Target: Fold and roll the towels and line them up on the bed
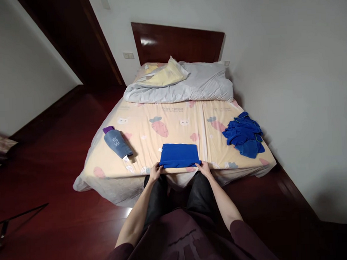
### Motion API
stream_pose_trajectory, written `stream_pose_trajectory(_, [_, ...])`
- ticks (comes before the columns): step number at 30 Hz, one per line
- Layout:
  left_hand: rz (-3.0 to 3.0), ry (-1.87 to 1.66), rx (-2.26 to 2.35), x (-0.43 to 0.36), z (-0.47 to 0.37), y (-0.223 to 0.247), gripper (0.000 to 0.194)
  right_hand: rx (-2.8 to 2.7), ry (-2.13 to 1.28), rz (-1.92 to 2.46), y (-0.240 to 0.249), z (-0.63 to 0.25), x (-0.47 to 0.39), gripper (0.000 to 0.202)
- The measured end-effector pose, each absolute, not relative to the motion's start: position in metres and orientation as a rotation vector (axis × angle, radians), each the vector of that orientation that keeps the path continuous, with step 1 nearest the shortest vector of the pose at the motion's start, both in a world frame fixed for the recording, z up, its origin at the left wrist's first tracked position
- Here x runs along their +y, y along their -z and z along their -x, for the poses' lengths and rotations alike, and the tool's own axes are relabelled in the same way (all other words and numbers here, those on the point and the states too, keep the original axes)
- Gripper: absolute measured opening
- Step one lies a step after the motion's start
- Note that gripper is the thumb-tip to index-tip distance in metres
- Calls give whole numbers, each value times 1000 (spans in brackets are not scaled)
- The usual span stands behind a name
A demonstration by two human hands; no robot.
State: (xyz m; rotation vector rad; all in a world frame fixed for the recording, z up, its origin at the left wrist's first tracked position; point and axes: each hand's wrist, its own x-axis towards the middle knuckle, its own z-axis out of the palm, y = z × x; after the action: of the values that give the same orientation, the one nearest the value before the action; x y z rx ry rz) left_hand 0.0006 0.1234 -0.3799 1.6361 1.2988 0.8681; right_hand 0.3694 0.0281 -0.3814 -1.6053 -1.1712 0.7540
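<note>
Our left hand point(156, 171) and right hand point(204, 168) each pinch a near corner of the blue cloth point(179, 153), which lies at the foot edge of the bed point(143, 147). It looks light, soft and limp, so we judge those corners the best hold.

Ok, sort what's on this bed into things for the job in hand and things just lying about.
In use:
- flat blue cloth, near edge held by left hand and right hand
- crumpled blue pile, probably, given its matching colour

Seemingly just lying about:
- grey-blue bundle, though it might belong
- pale grey quilt
- pale yellow fabric
</note>
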Motion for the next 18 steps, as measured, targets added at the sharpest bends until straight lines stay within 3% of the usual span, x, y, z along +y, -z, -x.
stream_pose_trajectory(9, [-1593,-915,1361,121,-10,382,42,-1125,-860,1571,371,-366,28,51])
stream_pose_trajectory(18, [-1593,-832,1449,117,-1,371,38,-1152,-720,1745,359,-359,24,43])
